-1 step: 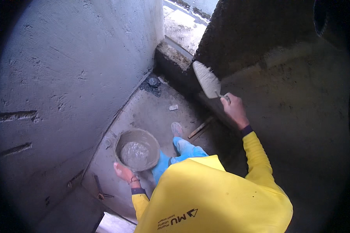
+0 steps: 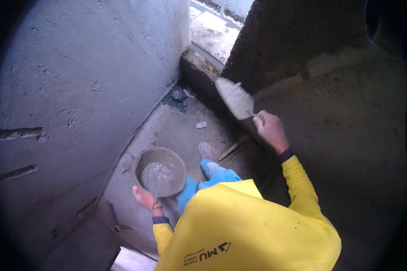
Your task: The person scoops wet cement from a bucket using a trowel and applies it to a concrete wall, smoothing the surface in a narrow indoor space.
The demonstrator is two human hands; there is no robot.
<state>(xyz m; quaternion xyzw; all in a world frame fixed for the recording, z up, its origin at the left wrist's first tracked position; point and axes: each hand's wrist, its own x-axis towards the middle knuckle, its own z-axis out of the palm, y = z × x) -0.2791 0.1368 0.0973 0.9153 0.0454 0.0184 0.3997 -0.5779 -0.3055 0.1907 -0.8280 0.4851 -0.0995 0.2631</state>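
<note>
My right hand (image 2: 272, 131) is closed round the handle of a pointed trowel (image 2: 235, 97). Grey mortar coats the trowel's blade, which is in front of the dark, rough wall (image 2: 330, 117) on my right, its tip near a low ledge. My left hand (image 2: 144, 199) grips the near left rim of a round grey bucket (image 2: 169, 157); most of the fingers are hidden beneath it. Wet grey mortar (image 2: 157, 176) lies in the bottom of the bucket, which is beside my left leg.
A pale plastered wall (image 2: 90, 90) rises on the left. At the far corner, a low ledge (image 2: 202, 64) borders a bright opening. On the floor are crumpled dark plastic (image 2: 176, 101), a small pale piece (image 2: 201, 125), a wooden stick (image 2: 233, 149) and a dark long-handled tool (image 2: 116, 220).
The trowel in my right hand has shifted slightly left and down, its blade tilting further left. My left hand and the bucket have barely moved.
</note>
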